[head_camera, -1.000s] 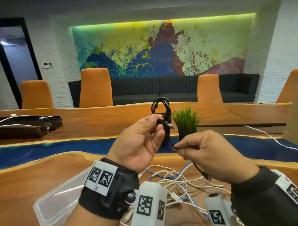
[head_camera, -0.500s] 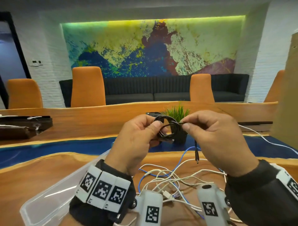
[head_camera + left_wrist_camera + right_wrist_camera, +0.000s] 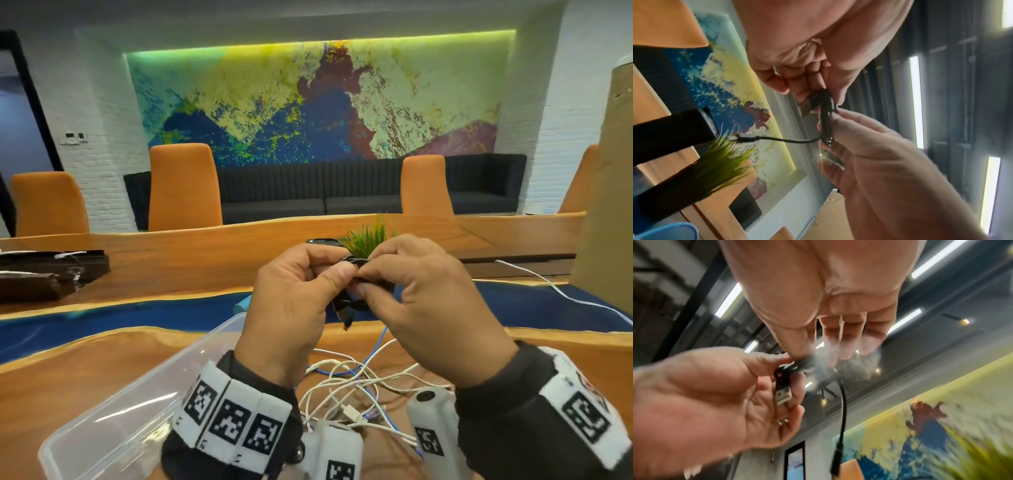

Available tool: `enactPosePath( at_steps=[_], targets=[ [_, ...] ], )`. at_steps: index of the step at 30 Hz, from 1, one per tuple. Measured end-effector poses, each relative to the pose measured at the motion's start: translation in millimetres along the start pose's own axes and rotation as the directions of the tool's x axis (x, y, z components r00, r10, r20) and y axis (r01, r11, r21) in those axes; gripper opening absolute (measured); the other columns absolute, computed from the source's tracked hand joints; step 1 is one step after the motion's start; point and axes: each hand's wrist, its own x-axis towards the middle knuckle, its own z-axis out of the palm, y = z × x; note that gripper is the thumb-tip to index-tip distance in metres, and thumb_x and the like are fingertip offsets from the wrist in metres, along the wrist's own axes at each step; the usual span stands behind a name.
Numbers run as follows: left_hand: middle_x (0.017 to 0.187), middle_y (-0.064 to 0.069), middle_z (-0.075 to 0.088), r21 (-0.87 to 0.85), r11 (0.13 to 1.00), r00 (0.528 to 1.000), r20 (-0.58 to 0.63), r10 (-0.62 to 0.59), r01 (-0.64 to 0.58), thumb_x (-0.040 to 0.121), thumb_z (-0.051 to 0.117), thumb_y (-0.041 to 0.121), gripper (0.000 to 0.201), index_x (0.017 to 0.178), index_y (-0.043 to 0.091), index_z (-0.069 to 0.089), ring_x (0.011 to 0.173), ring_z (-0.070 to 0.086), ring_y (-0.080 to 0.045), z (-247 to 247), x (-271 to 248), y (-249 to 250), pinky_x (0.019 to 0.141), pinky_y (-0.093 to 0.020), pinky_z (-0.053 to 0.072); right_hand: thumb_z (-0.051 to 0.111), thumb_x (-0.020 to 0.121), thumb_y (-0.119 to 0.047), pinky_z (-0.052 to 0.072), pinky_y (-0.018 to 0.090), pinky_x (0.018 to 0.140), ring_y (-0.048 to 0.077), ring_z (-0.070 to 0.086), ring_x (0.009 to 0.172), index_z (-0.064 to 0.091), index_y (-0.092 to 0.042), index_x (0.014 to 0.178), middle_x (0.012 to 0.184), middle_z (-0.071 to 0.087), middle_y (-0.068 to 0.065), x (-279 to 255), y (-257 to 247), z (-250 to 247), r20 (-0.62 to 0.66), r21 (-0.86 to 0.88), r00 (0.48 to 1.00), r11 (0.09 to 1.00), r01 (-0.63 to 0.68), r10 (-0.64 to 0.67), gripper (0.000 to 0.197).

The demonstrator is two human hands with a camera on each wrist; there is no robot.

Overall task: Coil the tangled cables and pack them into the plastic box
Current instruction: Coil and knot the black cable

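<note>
Both hands hold a small black cable coil in the air in front of me. My left hand pinches it between thumb and fingers, and its USB plug lies against those fingers. From the other side my right hand pinches the coil with thumb and forefinger. A short free end with a small plug hangs loose. Below the hands, a tangle of white and blue cables lies on the wooden table. The clear plastic box stands open at the lower left.
A small green plant in a dark pot stands just behind the hands. A white cable runs across the blue strip at right, beside a cardboard sheet. Dark trays lie far left. Orange chairs line the far side.
My right hand rose from the dangling length to the coil, and both hands now meet on it. The coil came lower and the hanging end grew much shorter.
</note>
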Motion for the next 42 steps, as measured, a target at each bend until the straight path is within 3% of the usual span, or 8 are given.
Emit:
enactPosePath(
  at_steps=[3,6,10,13,18,21,32,42],
  targets=[
    [0.087,-0.005,0.076,0.071,0.994,0.995,0.058,0.082,-0.086,0.086,0.07,0.004,0.014,0.097,0.013,0.071,0.082,0.072,-0.017,1,0,-1,0.071,-0.023,0.056,0.078,0.074,-0.026,0.048,0.033,0.076,0.017,0.061,0.085,0.067,-0.018,0.069,0.088,0.065,0.001,3,4,-10,0.224,0.535,0.953,0.791,-0.296,0.206,0.015],
    [0.094,0.0,0.075,0.243,0.94,0.963,0.182,0.197,-0.238,0.084,0.072,0.01,0.017,0.098,0.02,0.071,0.09,0.071,-0.014,-5,0,4,0.076,-0.026,0.057,0.085,0.054,-0.027,0.047,0.05,0.092,0.032,0.06,0.086,0.062,-0.003,0.079,0.089,0.059,0.019,4,10,-19,0.54,0.833,0.813,0.0,-0.553,0.216,0.042],
    [0.095,0.013,0.073,0.487,0.809,0.926,0.337,0.173,-0.329,0.084,0.075,0.011,0.019,0.098,0.024,0.072,0.093,0.068,-0.001,-19,3,10,0.082,-0.017,0.053,0.066,0.078,-0.029,0.034,0.057,0.106,0.031,0.055,0.098,0.061,-0.012,0.067,0.089,0.06,0.009,5,12,-17,0.602,0.796,0.772,-0.235,-0.558,0.204,0.021],
    [0.092,0.015,0.072,0.566,0.75,0.924,0.35,0.157,-0.342,0.084,0.075,0.008,0.018,0.097,0.02,0.073,0.088,0.066,0.001,-24,4,11,0.077,-0.009,0.049,0.053,0.089,-0.028,0.041,0.055,0.1,0.024,0.06,0.102,0.066,-0.014,0.071,0.09,0.065,0.005,6,16,-16,0.538,0.843,0.8,-0.19,-0.504,0.266,0.027],
    [0.084,-0.004,0.074,0.309,0.94,0.967,0.248,0.064,-0.141,0.085,0.069,0.003,0.013,0.095,0.011,0.071,0.076,0.07,-0.013,-29,8,9,0.069,-0.021,0.056,0.057,0.095,-0.019,0.051,0.024,0.084,0.002,0.065,0.093,0.075,-0.029,0.089,0.093,0.072,-0.01,3,22,-21,0.168,0.499,0.949,0.808,-0.314,0.266,0.021],
    [0.08,-0.01,0.071,0.098,0.993,0.973,0.228,0.037,-0.061,0.08,0.071,0.007,0.012,0.091,0.009,0.071,0.072,0.066,-0.017,-27,9,7,0.07,-0.025,0.055,0.064,0.091,-0.014,0.052,0.018,0.075,0.003,0.064,0.083,0.075,-0.025,0.095,0.089,0.069,-0.003,3,19,-16,0.103,0.329,0.975,0.919,-0.219,0.195,0.016],
    [0.087,-0.004,0.073,-0.009,0.995,0.947,0.305,0.099,-0.101,0.079,0.066,0.005,0.023,0.083,0.026,0.073,0.084,0.069,-0.017,-15,6,-2,0.078,-0.03,0.056,0.072,0.063,-0.021,0.037,0.023,0.053,0.016,0.046,0.064,0.073,-0.015,0.075,0.075,0.057,0.007,3,8,2,0.567,0.791,0.715,-0.028,-0.611,0.409,0.013],
    [0.089,-0.006,0.072,0.023,0.985,0.965,0.205,0.165,-0.174,0.082,0.066,0.001,0.016,0.089,0.016,0.069,0.085,0.068,-0.02,-23,10,-6,0.075,-0.026,0.056,0.07,0.066,-0.017,0.021,0.018,0.048,0.007,0.038,0.051,0.065,-0.012,0.074,0.067,0.048,0.0,1,5,5,0.711,0.703,0.635,-0.294,-0.648,0.302,0.011]
  ],
)
